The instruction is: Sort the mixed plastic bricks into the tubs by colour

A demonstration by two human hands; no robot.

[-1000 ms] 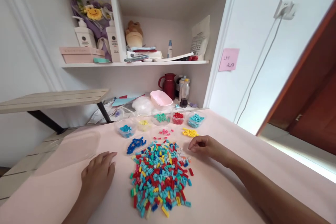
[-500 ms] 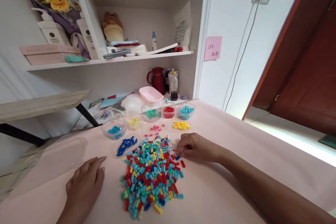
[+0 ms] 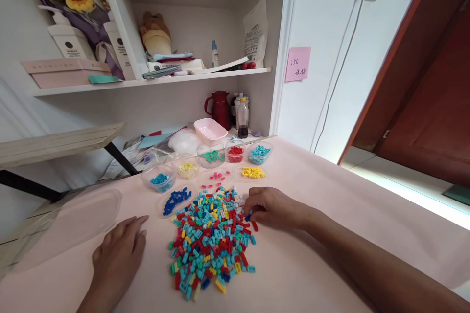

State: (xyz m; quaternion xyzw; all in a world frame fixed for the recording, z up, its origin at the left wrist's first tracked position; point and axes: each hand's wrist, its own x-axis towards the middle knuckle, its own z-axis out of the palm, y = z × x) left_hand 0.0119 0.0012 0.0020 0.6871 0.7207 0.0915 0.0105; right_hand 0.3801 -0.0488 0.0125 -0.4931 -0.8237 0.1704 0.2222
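Observation:
A heap of small mixed-colour toy bricks (image 3: 211, 239) lies in the middle of the pink-covered table. At its upper right edge is my right hand (image 3: 270, 206), its fingers curled and pinched down on a dark blue brick (image 3: 247, 217) that shows only in part below the fingertips. A red brick (image 3: 254, 226) lies just below those fingers. My left hand (image 3: 119, 254) rests palm down on the table, left of the heap, fingers stretched out and holding nothing. Above the heap, a clear lid (image 3: 158, 209) carries dark blue bricks.
Clear tubs hold light blue bricks (image 3: 159, 179), green bricks (image 3: 212, 156), red bricks (image 3: 235, 152) and turquoise bricks (image 3: 260, 152). Yellow bricks (image 3: 253, 172) and pink bricks (image 3: 217, 176) lie nearer. Behind stand a pink basin (image 3: 210, 129), a red jug (image 3: 221, 110) and a bottle (image 3: 243, 120).
The view has shifted slightly. My right hand stays at the heap's edge over the blue brick with little movement. My left hand stays in place.

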